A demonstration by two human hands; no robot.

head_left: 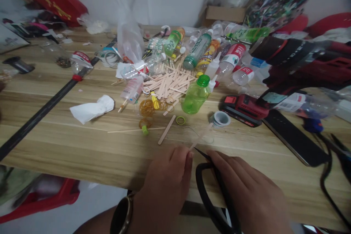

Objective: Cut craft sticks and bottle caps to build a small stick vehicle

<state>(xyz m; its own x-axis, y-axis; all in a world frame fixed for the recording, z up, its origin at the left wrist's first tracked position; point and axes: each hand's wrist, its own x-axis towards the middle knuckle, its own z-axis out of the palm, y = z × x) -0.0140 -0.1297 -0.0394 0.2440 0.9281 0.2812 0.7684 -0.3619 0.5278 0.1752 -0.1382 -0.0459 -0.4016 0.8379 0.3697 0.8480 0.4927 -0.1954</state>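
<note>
L hand (170,175) thumb + idx pinched on wood stick (201,136), far end jutting fwd past them; R hand (246,186) fingers clamped on scissors (200,182), tip just beside L thumb. Risk: loose pinch, stick twists, tip prob. nicks thumb.

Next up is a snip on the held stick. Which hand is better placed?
Right, most likely: the right hand holds the black-handled scissors, their tip close to the wooden stick. The left hand pinches that stick, so it seems better suited to steadying it.
</note>
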